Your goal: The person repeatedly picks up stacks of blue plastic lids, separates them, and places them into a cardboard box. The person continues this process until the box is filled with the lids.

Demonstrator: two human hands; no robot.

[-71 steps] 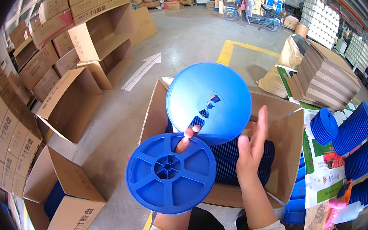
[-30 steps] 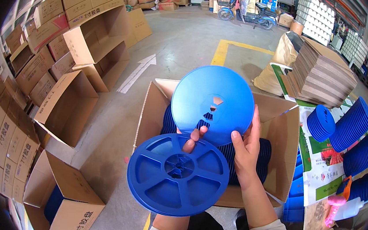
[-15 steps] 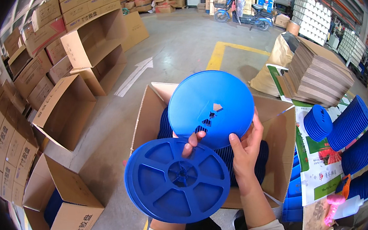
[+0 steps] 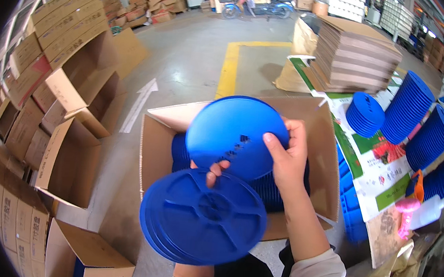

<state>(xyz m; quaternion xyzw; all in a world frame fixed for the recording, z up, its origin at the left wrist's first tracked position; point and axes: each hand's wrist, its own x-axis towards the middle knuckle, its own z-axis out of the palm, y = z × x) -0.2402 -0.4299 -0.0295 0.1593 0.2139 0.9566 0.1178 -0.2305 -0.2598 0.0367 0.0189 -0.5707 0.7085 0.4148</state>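
My right hand (image 4: 290,158) grips the right edge of a smooth blue plastic disc (image 4: 223,130), thumb on its face; a row of small cut-outs marks the disc. Below it, a fanned stack of spoked blue plastic reel discs (image 4: 229,232) rests on my left hand (image 4: 217,172). Most of that hand is hidden under the stack; its fingertips curl over the far edge, close to the smooth disc. Under both hands stands an open carton (image 4: 322,161). Rows of blue discs (image 4: 275,199) on edge show inside it.
To the right, a table with a printed sheet (image 4: 356,186) bears stacks of blue discs (image 4: 407,111), a white squeeze bottle (image 4: 428,213) and flattened cardboard (image 4: 355,58). Open cartons (image 4: 72,164) and piled boxes (image 4: 26,119) line the left. A blue scooter (image 4: 256,8) stands far off.
The view has swung, shifting the surroundings. The smooth disc has turned and its cut-outs now slant differently. The spoked discs below are fanned out more. Both hands keep their hold.
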